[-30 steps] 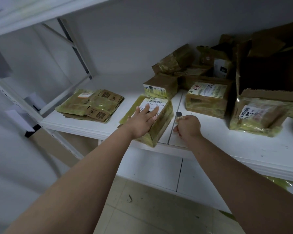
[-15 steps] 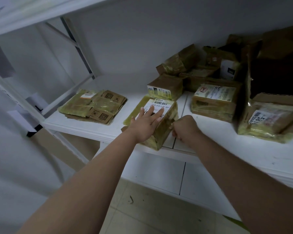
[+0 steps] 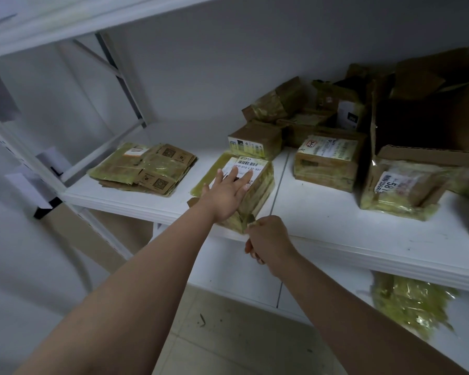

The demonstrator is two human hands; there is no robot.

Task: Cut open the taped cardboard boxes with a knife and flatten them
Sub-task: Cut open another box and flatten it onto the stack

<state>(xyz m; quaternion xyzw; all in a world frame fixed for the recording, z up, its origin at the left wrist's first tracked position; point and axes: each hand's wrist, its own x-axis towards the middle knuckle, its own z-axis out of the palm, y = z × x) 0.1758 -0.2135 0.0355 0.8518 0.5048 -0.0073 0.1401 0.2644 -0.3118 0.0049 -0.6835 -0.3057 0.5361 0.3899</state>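
The white shelf (image 3: 322, 226) carries the taped cardboard box (image 3: 257, 196) at its front edge, long axis running away from me. My left hand (image 3: 226, 192) lies flat on its top, fingers straight. My right hand (image 3: 268, 239), fisted at the near corner, is closer; the knife I judge it grips is hidden.

Flattened boxes (image 3: 144, 169) lie left of taped box (image 3: 251, 185) on shelf (image 3: 336, 226).
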